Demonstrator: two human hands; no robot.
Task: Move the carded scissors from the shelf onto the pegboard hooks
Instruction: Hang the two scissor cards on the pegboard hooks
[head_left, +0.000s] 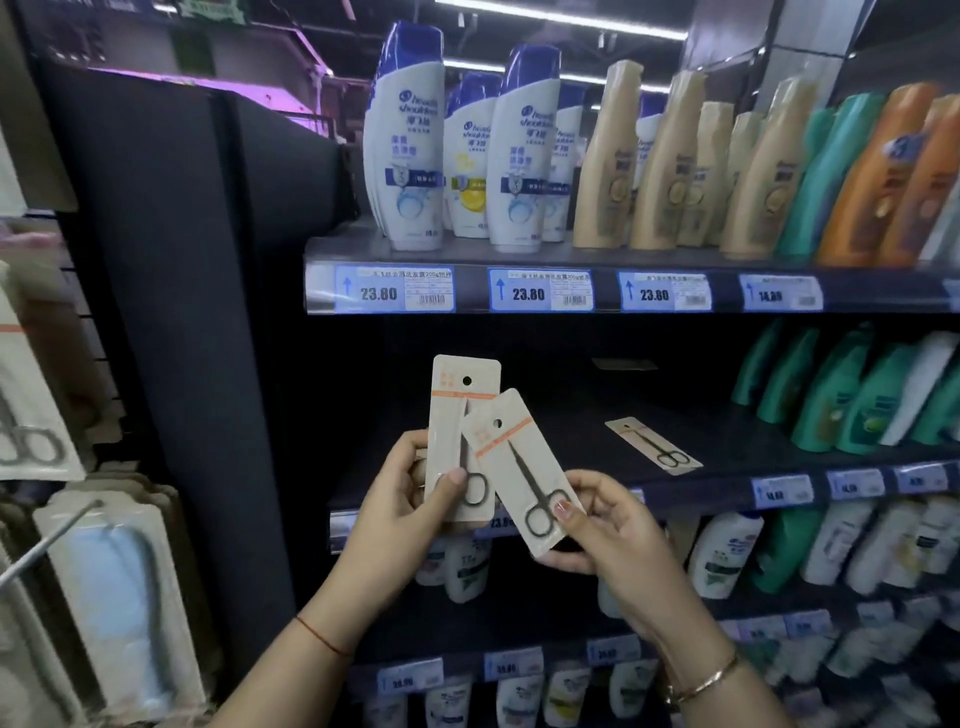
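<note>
Two beige cards with small scissors are held up in front of the dark shelf (571, 431). My left hand (400, 488) grips the upright carded scissors (457, 410) near its bottom. My right hand (608, 525) pinches the lower end of the tilted carded scissors (519, 457), which overlaps the first card. A third carded scissors (653, 445) lies flat on the shelf to the right. At the far left, a blurred carded scissors (26, 415) hangs on the pegboard (98, 338), with a bare metal hook (49, 540) below it.
Shampoo bottles (410, 140) fill the shelf above, green bottles (852, 395) stand at the right of the middle shelf, more bottles line the shelves below. Price tags (395, 289) run along the shelf edges. Blister packs (114, 597) hang at lower left beside a dark upright panel (197, 312).
</note>
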